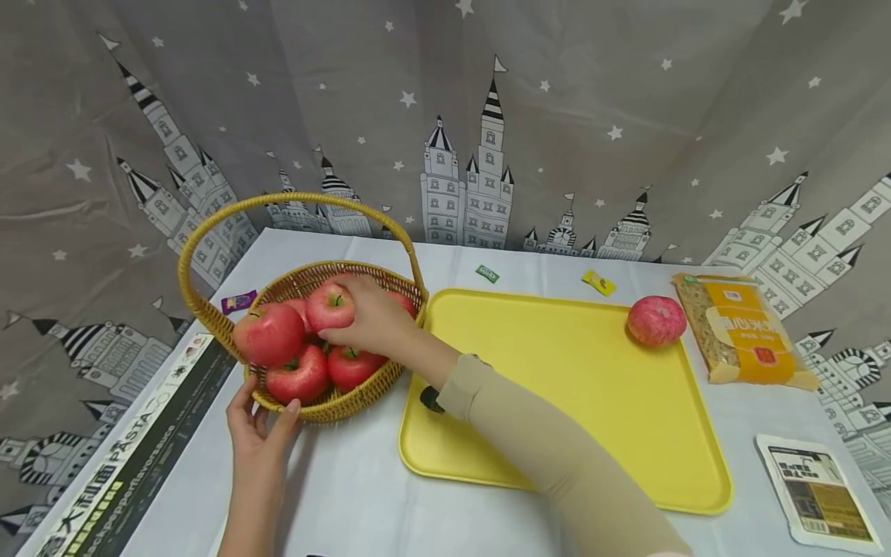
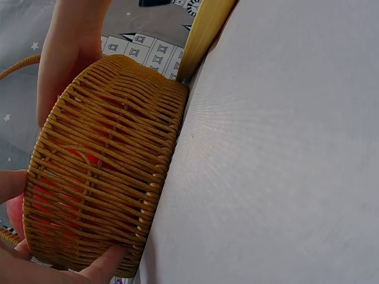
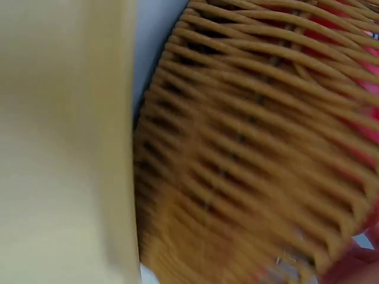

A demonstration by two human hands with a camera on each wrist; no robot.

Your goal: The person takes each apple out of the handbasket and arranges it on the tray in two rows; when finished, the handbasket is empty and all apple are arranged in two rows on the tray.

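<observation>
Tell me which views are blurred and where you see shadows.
Right wrist: the basket is smeared by blur, the pale shape at left soft too; left wrist: the basket is fairly crisp, with shadow at its base; head: apples look sharp, a soft shadow beside the left forearm.

The oval wicker basket (image 1: 355, 403) stands upright on the counter (image 1: 348, 487), arched handle (image 1: 302, 199) raised. It contains several red apples (image 1: 298, 377). The right hand (image 1: 379, 313) grips one apple (image 1: 329, 303) within the rim. The left hand (image 1: 261, 429) touches the near wall.
</observation>
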